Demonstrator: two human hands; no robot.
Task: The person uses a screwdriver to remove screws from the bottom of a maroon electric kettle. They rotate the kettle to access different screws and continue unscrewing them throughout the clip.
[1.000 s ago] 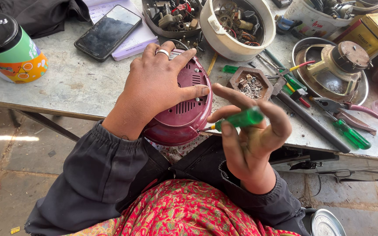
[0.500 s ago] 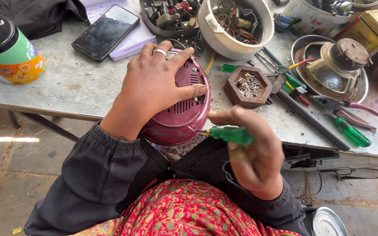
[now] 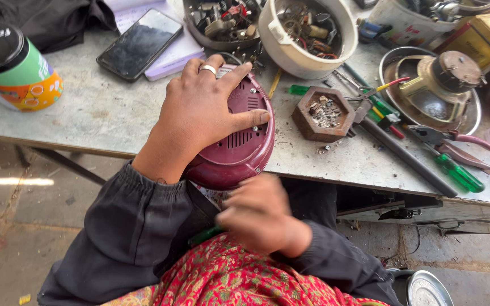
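A maroon appliance shell is gripped at the counter edge by the left hand; a green-handled screwdriver is clasped by the right hand.

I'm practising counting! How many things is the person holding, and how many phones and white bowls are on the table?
Dark red round cover, left hand: 1
Green-handled screwdriver, right hand: 1
Phone: 1
White bowl: 1
Total: 4

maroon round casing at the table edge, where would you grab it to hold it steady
Grip the maroon casing over its domed top from above, as the left hand does: fingers spread across the vented dome, thumb along one side. It overhangs the table edge, so press down from above.
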